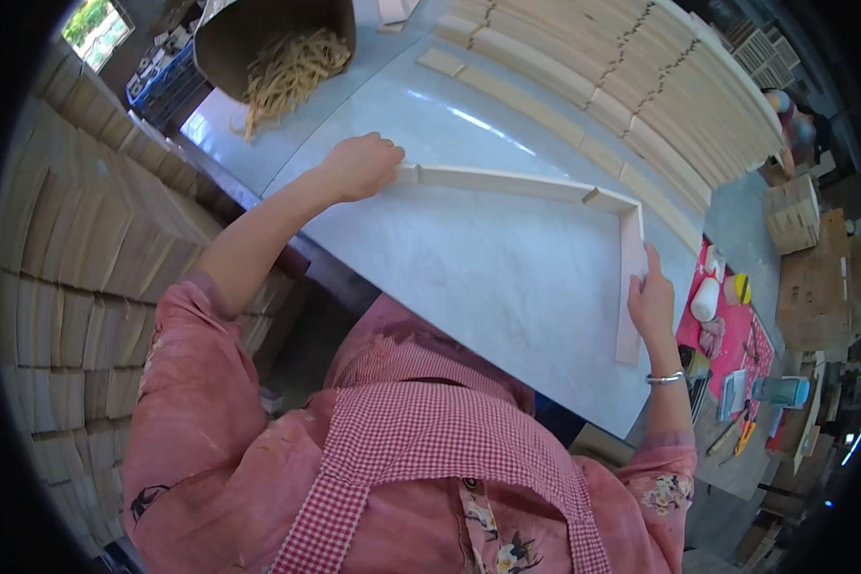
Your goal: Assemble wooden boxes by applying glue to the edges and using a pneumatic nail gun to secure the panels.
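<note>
A pale wooden strip [499,183] stands on edge on the white tabletop [469,258]. Its long section runs across the table, and a shorter section bends toward me at the right corner. Dark notch marks show near both ends of the long section. My left hand [364,165] is closed around the strip's left end, whose tip is hidden in the fist. At the right, my right hand [652,298] grips the short section, with fingers along its outer side and the thumb on the inner side.
Beyond the strip lie a flat notched strip [555,129] and a large stack of similar strips [593,57]. A brown container [222,48] spills tan strips at the far left. Glue-like bottles [706,298] and tools [744,438] sit right. Wood piles [96,230] stand left; another person [802,129] is far right.
</note>
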Motion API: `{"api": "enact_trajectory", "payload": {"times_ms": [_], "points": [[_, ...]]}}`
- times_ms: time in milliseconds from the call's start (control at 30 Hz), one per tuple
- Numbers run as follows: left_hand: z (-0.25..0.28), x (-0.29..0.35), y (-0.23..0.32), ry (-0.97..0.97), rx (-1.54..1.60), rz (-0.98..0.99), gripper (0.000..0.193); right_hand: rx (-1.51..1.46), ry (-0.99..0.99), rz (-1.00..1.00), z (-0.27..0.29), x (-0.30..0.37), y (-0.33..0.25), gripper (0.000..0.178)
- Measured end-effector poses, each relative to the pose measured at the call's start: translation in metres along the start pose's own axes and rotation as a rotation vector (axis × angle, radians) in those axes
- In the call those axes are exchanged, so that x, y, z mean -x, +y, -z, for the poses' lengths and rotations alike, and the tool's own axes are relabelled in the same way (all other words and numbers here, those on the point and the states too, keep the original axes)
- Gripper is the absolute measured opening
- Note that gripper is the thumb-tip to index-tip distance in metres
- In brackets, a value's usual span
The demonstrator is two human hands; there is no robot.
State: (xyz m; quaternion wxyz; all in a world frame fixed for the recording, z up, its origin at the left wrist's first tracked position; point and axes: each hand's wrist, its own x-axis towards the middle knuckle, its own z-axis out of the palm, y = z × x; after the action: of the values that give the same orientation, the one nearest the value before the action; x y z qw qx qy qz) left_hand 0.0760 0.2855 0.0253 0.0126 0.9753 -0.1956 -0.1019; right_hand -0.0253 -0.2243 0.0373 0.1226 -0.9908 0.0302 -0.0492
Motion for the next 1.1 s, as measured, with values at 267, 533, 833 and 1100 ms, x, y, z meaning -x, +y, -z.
{"api": "enact_trajectory", "payload": {"times_ms": [267,533,833,1100], "points": [[0.011,0.021,0.024,-0.182,0.169,-0.117,0.049,-0.579,-0.352,0.262,-0.014,-0.001,-0.038,0.028],[-0.031,0.016,0.034,0.027,0.727,0.085,0.043,-0.006,-0.193,0.747,-0.029,0.007,-0.150,0.023],[-0.052,0.016,0.053,0.284,0.984,0.212,0.039,-0.258,-0.032,0.687,-0.081,0.007,-0.181,0.025],[-0.052,0.018,0.061,0.273,0.914,0.285,0.044,-0.241,0.066,0.690,-0.088,0.008,-0.183,0.024]]}}
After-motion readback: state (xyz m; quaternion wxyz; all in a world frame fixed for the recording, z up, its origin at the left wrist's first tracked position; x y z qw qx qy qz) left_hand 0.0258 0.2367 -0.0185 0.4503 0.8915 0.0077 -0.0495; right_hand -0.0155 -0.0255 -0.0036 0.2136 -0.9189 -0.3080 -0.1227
